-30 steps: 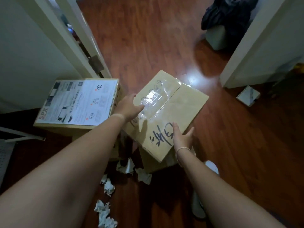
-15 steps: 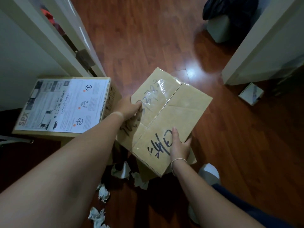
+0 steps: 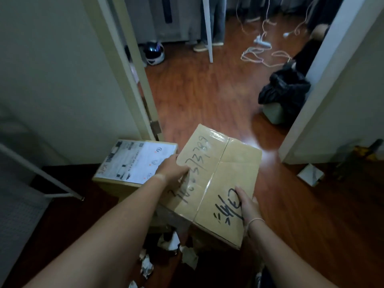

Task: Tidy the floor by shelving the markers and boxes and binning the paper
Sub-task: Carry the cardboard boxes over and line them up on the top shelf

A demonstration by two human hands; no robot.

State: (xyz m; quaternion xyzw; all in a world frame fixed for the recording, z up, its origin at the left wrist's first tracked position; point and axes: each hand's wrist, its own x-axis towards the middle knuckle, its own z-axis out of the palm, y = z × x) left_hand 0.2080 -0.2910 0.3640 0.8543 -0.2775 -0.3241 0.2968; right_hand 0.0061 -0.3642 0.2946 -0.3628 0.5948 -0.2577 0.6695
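We find the taped box (image 3: 216, 183) lifted above the crumpled paper (image 3: 168, 242), long axis running near-right to far-left; left hand (image 3: 172, 169) grips its far-left edge (fingers curled), right hand (image 3: 248, 206) its near-right.

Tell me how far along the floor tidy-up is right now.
Nothing looks finished from here. In hand: the taped cardboard box, held off the floor by the left hand and right hand. Left: the labelled box on the floor and the crumpled paper scattered below. No markers or shelf in view.
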